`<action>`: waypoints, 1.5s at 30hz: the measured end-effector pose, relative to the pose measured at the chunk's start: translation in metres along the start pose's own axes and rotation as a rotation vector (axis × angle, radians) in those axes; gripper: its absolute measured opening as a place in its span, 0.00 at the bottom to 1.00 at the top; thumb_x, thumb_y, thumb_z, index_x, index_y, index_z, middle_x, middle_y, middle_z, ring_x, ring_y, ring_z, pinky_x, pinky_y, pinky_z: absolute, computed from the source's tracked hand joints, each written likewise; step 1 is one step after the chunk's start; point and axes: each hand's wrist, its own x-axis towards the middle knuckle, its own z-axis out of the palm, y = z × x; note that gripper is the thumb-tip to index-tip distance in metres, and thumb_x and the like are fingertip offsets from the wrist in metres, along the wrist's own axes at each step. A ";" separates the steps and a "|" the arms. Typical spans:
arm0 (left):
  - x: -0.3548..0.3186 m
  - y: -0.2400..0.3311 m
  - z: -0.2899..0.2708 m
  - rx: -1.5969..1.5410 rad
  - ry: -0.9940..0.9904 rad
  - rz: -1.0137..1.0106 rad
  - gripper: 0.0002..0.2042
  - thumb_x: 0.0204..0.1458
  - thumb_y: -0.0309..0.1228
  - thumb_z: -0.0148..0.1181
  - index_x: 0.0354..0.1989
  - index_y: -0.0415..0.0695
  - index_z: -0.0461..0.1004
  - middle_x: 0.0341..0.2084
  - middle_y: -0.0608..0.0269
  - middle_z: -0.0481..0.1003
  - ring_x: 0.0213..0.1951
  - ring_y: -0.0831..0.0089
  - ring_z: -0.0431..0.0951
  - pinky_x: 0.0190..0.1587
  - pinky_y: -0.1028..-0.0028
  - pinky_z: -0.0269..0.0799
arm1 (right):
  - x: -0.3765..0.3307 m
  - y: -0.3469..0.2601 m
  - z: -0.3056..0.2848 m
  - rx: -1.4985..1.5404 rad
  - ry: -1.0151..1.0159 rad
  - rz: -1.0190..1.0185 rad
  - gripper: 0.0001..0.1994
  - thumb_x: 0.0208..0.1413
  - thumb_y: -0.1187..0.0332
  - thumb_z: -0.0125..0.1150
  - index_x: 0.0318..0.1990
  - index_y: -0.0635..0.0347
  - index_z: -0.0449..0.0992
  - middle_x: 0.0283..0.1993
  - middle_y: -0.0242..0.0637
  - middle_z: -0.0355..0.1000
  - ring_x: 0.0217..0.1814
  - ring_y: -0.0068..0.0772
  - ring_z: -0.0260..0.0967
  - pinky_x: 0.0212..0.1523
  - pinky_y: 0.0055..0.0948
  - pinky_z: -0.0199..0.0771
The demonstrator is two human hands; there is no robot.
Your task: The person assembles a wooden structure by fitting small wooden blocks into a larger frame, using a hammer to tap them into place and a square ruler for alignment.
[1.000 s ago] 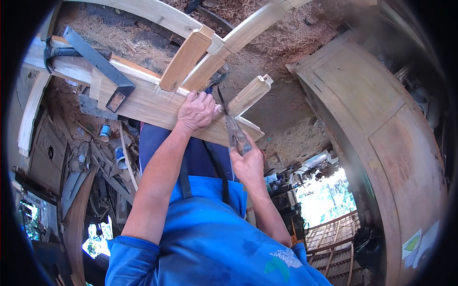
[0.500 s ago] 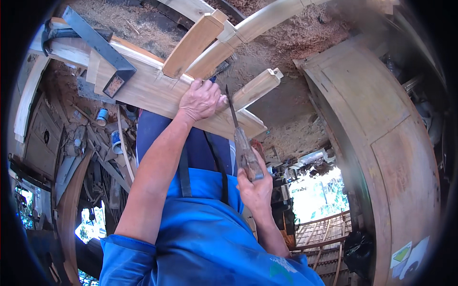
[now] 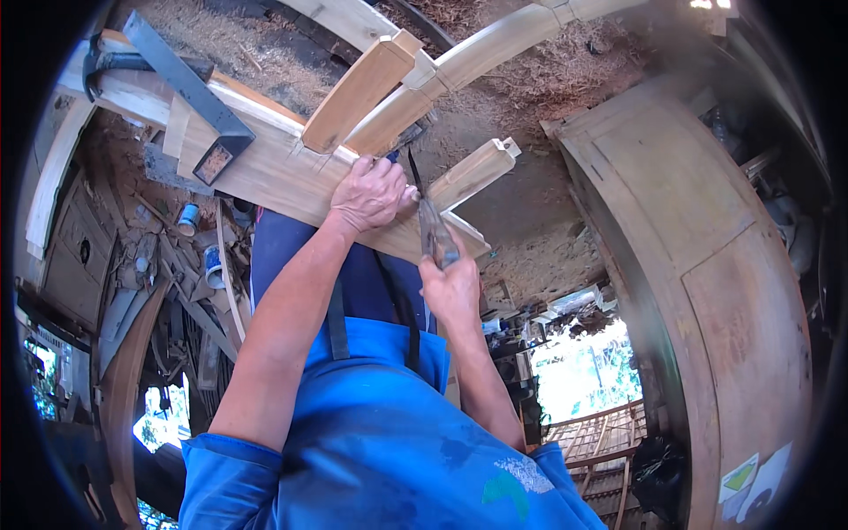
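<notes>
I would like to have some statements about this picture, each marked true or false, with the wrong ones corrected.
1. The right hand grips a bladed tool. True.
2. The left hand grips the hammer. False: the left hand rests on the wooden board, and the hammer lies apart from it.
3. The angled metal piece is to the left of both hands. True.
4. The person's shirt is red. False: the shirt is mostly blue.
</notes>
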 end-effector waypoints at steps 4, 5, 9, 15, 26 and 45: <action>-0.001 -0.003 0.005 0.022 -0.057 -0.027 0.13 0.58 0.45 0.54 0.27 0.51 0.75 0.27 0.67 0.67 0.38 0.70 0.71 0.51 0.60 0.64 | -0.059 0.007 -0.019 0.178 0.005 -0.020 0.27 0.56 0.75 0.57 0.65 0.60 0.69 0.31 0.35 0.73 0.24 0.19 0.70 0.22 0.24 0.72; 0.001 -0.004 0.003 0.031 -0.047 -0.024 0.13 0.58 0.45 0.54 0.27 0.51 0.75 0.27 0.67 0.67 0.38 0.70 0.72 0.51 0.60 0.64 | -0.059 0.005 -0.017 0.211 0.012 -0.018 0.27 0.56 0.75 0.58 0.65 0.60 0.69 0.30 0.35 0.73 0.23 0.20 0.70 0.22 0.24 0.72; 0.005 -0.002 0.000 0.011 -0.045 -0.019 0.13 0.58 0.45 0.54 0.27 0.51 0.75 0.27 0.68 0.68 0.38 0.70 0.72 0.52 0.60 0.64 | -0.005 0.002 0.001 0.088 0.020 -0.035 0.27 0.56 0.75 0.57 0.65 0.61 0.68 0.26 0.32 0.72 0.19 0.21 0.69 0.22 0.26 0.72; 0.003 0.002 -0.001 0.018 -0.047 -0.010 0.12 0.56 0.45 0.55 0.28 0.51 0.74 0.28 0.68 0.69 0.39 0.70 0.72 0.52 0.60 0.64 | -0.099 -0.011 -0.042 0.102 0.015 -0.031 0.30 0.55 0.73 0.62 0.67 0.60 0.66 0.32 0.37 0.77 0.26 0.24 0.75 0.29 0.27 0.75; 0.012 0.007 0.001 0.127 -0.078 -0.009 0.12 0.58 0.45 0.54 0.29 0.52 0.73 0.28 0.69 0.69 0.40 0.71 0.72 0.55 0.58 0.63 | -0.132 0.027 -0.068 1.236 0.422 0.238 0.07 0.61 0.74 0.54 0.31 0.65 0.69 0.25 0.38 0.69 0.23 0.26 0.67 0.30 0.36 0.79; 0.012 0.011 -0.001 0.185 -0.128 -0.005 0.12 0.57 0.44 0.53 0.35 0.52 0.78 0.30 0.69 0.73 0.40 0.70 0.73 0.54 0.59 0.61 | -0.041 0.042 -0.024 1.528 0.111 0.395 0.07 0.59 0.73 0.56 0.28 0.64 0.72 0.23 0.32 0.65 0.22 0.23 0.66 0.33 0.38 0.83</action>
